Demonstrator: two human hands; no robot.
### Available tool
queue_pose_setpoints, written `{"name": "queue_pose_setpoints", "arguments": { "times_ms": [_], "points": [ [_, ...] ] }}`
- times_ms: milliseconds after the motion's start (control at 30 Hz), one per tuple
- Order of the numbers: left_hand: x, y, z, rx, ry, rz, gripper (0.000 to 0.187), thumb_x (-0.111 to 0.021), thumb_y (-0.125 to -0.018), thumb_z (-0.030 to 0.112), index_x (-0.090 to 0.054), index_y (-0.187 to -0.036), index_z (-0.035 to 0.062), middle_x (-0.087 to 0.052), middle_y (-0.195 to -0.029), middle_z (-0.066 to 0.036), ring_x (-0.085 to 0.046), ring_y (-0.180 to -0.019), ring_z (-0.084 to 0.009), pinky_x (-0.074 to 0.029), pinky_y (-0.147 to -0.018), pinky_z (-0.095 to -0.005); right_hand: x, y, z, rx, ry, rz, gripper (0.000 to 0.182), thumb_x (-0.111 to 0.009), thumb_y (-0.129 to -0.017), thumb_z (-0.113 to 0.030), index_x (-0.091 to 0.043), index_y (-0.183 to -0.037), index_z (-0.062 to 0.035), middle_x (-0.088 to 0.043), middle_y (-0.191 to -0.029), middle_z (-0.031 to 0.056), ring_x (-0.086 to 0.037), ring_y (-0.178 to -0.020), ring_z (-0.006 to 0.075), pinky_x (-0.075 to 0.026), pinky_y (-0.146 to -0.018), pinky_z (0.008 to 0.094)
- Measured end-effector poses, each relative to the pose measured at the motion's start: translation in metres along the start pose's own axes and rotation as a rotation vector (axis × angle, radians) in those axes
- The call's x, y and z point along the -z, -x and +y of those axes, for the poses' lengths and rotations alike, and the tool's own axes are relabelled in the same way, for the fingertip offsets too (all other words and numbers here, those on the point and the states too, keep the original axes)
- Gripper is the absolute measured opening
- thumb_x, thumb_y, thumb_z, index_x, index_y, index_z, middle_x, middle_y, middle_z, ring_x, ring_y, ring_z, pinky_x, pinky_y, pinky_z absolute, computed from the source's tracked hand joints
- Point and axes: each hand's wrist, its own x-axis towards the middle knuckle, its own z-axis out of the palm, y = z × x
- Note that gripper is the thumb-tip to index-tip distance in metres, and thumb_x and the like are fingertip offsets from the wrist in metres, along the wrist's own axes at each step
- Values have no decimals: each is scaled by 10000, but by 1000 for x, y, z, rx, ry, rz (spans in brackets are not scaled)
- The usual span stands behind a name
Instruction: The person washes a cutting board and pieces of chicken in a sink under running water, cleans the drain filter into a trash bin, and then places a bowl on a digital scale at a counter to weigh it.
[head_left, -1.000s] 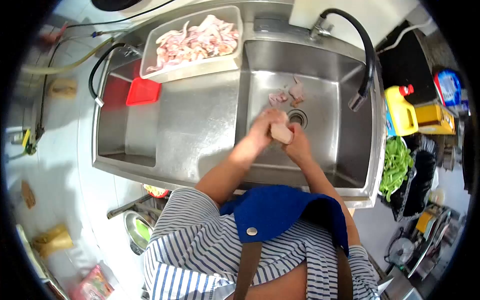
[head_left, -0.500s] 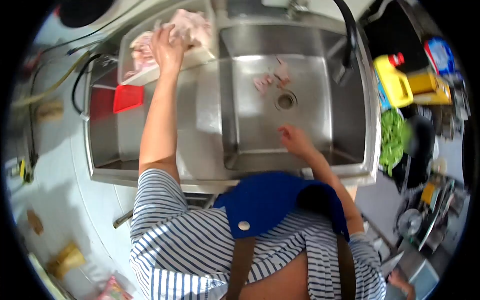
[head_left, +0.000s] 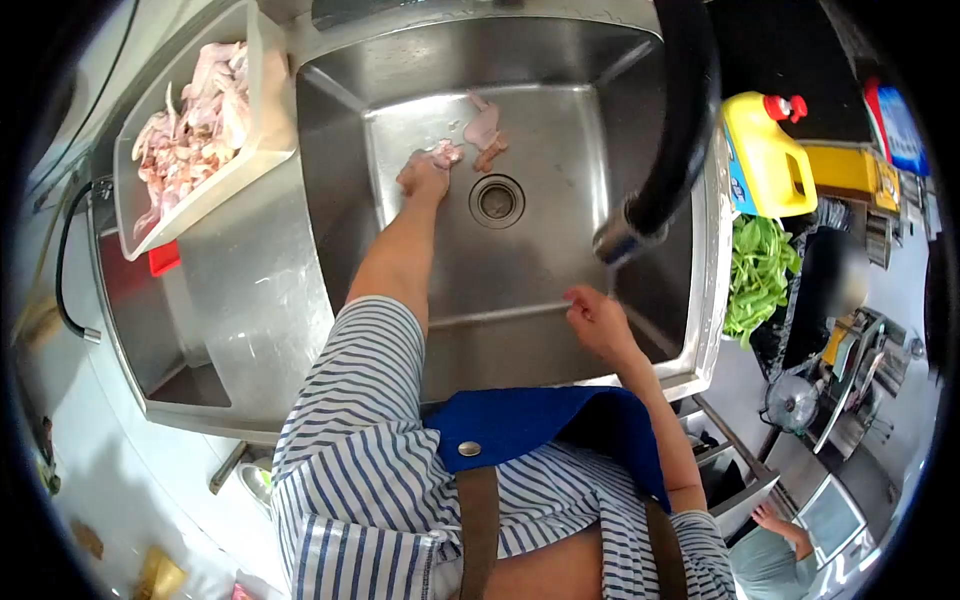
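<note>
Smooth steel sink (head_left: pixel 540 270), round ringed drain (head_left: pixel 497 202) | left hand (head_left: pixel 424 178) left of drain, fingers at soft pink meat scrap (head_left: pixel 448 153) beyond-left of drain, grip unclear | right hand (head_left: pixel 600 322) nearer-right of drain, fingers half-curled, cannot tell if closed

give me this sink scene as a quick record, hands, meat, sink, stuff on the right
left hand: down in the basin, fingers at a small meat piece; grip unclear
right hand: over the basin's near right part, fingers loosely curled, no item visible in it
other meat: a pale piece beyond the drain; many pieces in a plastic tub at left
sink: metal basin, black tap above its right side
right of sink: yellow bottle, leafy greens
</note>
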Motion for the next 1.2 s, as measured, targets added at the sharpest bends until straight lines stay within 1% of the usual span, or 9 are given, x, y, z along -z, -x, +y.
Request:
{"name": "queue_pose_setpoints", "arguments": {
  "times_ms": [100, 233, 300, 400, 500, 567, 800, 967, 1200],
  "points": [
    [5, 23, 15, 269, 89, 220, 425, -556, -763, 437, -561, -810, 15, -600, -893, -190, -582, -828, -318, -466, -741, -411, 0, -30, 14, -69, 83, 3, 225, -525, -800, -155, -569, -980, -26, -602, -740, 106, -595, -682, 204, -465, -633, 315],
    [1, 43, 13, 239, 459, -128, 302, -621, -714, 277, -552, -829, 6, -603, -843, -161, -584, -795, -305, -467, -703, -395, -46, -120, 56, -227, -866, -123, 324, -582, -799, -252, -553, -1004, -2, -584, -800, 25, -550, -706, 126, -449, -630, 296],
    [7, 59, 27, 232, 542, -215, 271, -640, -690, 220, -554, -838, 10, -604, -836, -146, -585, -797, -293, -464, -697, -382, -77, -155, 47, -231, -441, 51, 327, -587, -807, -294, -566, -991, -24, -584, -826, 34, -530, -745, 123, -440, -655, 299],
    [34, 97, 49, 258, 934, -388, 296, -658, -650, 161, -561, -898, 30, -598, -809, -121, -589, -782, -253, -455, -693, -341, -88, -182, 32, -391, -793, -89, 301, -593, -806, -302, -574, -961, -43, -578, -827, 32, -522, -754, 130, -431, -654, 297],
    [36, 99, 49, -154, 948, -676, 267, -624, -663, 111, -579, -915, 35, -603, -765, -102, -590, -752, -202, -454, -682, -325, -88, -178, 10, -397, -1487, -46, 276, -628, -781, -316, -577, -905, -74, -558, -763, 30, -509, -683, 148, -421, -595, 303],
    [22, 64, 44, -461, 793, -775, 234, -622, -694, 61, -605, -920, 4, -626, -809, -64, -559, -742, -135, -452, -692, -289, -73, -170, 12, -427, -1380, 83, 177, -621, -781, -243, -555, -822, -84, -497, -627, 2, -469, -555, 136, -405, -521, 295],
    [-19, -24, 99, -14, 107, 102, 331, -604, -749, 219, -565, -1007, 15, -564, -1023, -156, -488, -1046, -250, -412, -827, -338, -31, -146, 27, -579, -1139, 164, 150, -607, -742, -129, -484, -772, -48, -460, -565, 17, -392, -380, 137, -365, -372, 311],
    [-11, 21, 117, -174, -75, -312, 394, -616, -736, 217, -534, -1052, -4, -545, -1045, -174, -463, -1068, -305, -383, -882, -393, -11, -119, 3, -344, -772, 101, 169, -631, -753, -184, -540, -708, -49, -504, -576, 23, -473, -500, 112, -402, -476, 284],
    [10, 120, 65, -432, 559, -928, 405, -655, -675, 195, -549, -1017, 7, -600, -903, -193, -570, -864, -337, -439, -770, -394, -21, -101, -3, 464, 291, 310, 243, -586, -676, -74, -533, -901, 0, -543, -966, 203, -476, -960, 377, -417, -785, 413]
  ]
}}
